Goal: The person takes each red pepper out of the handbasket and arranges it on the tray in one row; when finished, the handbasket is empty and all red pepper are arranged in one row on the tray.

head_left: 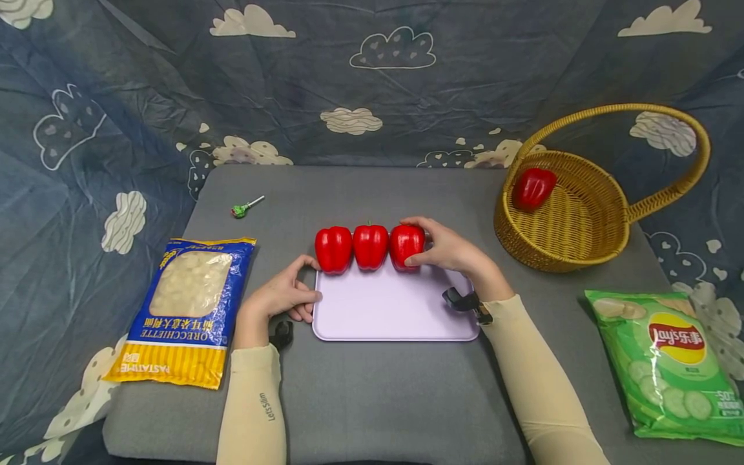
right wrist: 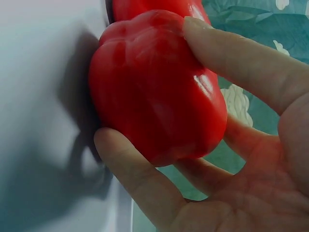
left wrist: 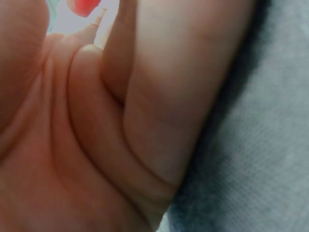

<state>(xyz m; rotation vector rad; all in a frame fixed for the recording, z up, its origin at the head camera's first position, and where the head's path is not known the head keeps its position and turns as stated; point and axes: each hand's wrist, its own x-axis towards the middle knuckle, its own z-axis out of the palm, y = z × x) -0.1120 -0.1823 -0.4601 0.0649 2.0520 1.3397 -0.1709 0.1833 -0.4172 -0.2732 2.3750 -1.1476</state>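
Three red bell peppers stand side by side along the far edge of a pale lilac tray [head_left: 395, 303]: a left pepper [head_left: 334, 250], a middle pepper [head_left: 370, 247] and a right pepper [head_left: 406, 245]. With thumb and fingers around its sides, my right hand [head_left: 444, 247] grips the right pepper. The right wrist view shows this pepper [right wrist: 154, 92] close up, standing against the pale tray surface. My left hand [head_left: 281, 294] holds the tray's left edge with bent fingers, its thumb near the left pepper. Mostly palm fills the left wrist view, so the hold is partly hidden there.
A wicker basket [head_left: 610, 219] with a tall handle stands back right, another red bell pepper [head_left: 533, 188] inside. A pasta bag [head_left: 186, 313] lies left, a green chip bag [head_left: 668, 368] right. A lollipop [head_left: 247, 206] lies back left on the grey table [head_left: 372, 400].
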